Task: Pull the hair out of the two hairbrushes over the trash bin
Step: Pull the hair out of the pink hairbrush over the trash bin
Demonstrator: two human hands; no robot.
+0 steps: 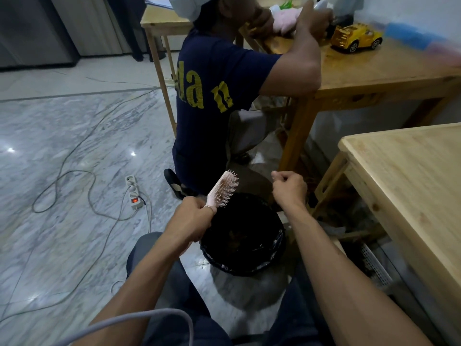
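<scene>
One pink brush (222,189) is gripped by its handle in the left hand (197,216), raised over the far left rim of the black-lined bin (243,236); brown hair is seen matted among its bristles, so this brush is judged only partly cleared; the second brush is not in view. The right hand (289,188) is held curled above the bin's far edge; whether a strand is pinched cannot be told.

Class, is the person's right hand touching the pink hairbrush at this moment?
Apart. The head view shows the right hand curled above the trash bin, with a plain gap to the pink hairbrush, which the left hand holds.
</scene>
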